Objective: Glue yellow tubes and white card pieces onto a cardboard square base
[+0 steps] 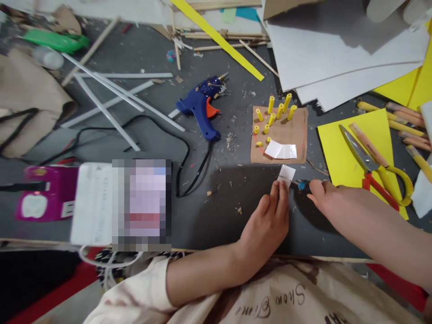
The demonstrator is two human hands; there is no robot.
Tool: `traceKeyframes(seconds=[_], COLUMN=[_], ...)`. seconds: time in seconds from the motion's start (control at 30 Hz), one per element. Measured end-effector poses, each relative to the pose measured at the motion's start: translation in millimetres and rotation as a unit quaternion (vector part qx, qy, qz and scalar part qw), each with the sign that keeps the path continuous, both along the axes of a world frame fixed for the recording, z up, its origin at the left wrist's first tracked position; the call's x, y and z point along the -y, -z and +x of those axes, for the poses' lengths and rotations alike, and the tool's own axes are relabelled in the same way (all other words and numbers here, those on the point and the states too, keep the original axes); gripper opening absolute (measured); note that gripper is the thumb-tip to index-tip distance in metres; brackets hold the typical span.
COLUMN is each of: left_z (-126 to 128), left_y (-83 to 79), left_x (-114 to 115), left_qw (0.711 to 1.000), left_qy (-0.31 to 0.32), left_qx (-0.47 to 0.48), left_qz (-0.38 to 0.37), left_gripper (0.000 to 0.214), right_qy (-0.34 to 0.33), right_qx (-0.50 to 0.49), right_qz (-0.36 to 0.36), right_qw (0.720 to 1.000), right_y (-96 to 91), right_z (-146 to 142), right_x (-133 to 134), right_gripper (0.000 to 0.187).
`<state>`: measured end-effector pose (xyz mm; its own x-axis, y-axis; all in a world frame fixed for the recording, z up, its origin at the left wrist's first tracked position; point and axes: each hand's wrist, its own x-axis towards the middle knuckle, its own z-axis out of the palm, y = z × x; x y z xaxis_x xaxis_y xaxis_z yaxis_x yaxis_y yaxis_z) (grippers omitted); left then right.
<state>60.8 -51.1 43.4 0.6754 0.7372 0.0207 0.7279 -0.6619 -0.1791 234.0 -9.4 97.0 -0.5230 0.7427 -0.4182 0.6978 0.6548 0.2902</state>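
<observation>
A small white piece of card (287, 173) lies on the dark table just below a square of brown cardboard (297, 121). The fingertips of my left hand (270, 213) press on its lower edge, with the fingers stretched out. My right hand (324, 195) is closed round a thin tool with a blue end (303, 185); its slim metal shaft reaches across the card, and most of the handle is hidden in my fist. Several short yellow paper tubes (280, 110) stand on the cardboard square, and a folded white strip (281, 150) lies along its lower part.
A blue glue gun (204, 108) lies left of the cardboard, its black cord (184, 148) looping leftward. Scissors (371, 168) rest on yellow paper (334, 144) at right. White glue sticks (114, 114), a phone (148, 198), a white box (94, 202) and white sheets (320, 67) surround the work area.
</observation>
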Motion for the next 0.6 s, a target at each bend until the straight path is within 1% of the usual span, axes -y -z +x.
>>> traceKeyframes(seconds=[0.23, 0.33, 0.43, 0.6], left_z=[2, 2, 1, -1], left_y=[-2.4, -3.7, -4.3, -4.7], left_x=[0, 0, -1, -1], left_qw=[1.0, 1.0, 1.0, 1.0], left_qy=[0.0, 0.002, 0.0, 0.003], left_qx=[-0.01, -0.005, -0.003, 0.001], left_qz=[-0.002, -0.008, -0.009, -0.012], left_gripper=[0.045, 0.044, 0.044, 0.044], right_qy=[0.006, 0.017, 0.035, 0.042], right_qx=[-0.008, -0.011, -0.028, -0.049], right_qz=[0.004, -0.016, -0.042, -0.044], right_qw=[1.0, 1.0, 0.998, 0.997], right_y=[3.4, 5.2, 8.0, 13.5], right_z=[12, 18, 25, 35], right_x=[7, 10, 12, 17], right_gripper=[0.015, 0.013, 0.014, 0.018])
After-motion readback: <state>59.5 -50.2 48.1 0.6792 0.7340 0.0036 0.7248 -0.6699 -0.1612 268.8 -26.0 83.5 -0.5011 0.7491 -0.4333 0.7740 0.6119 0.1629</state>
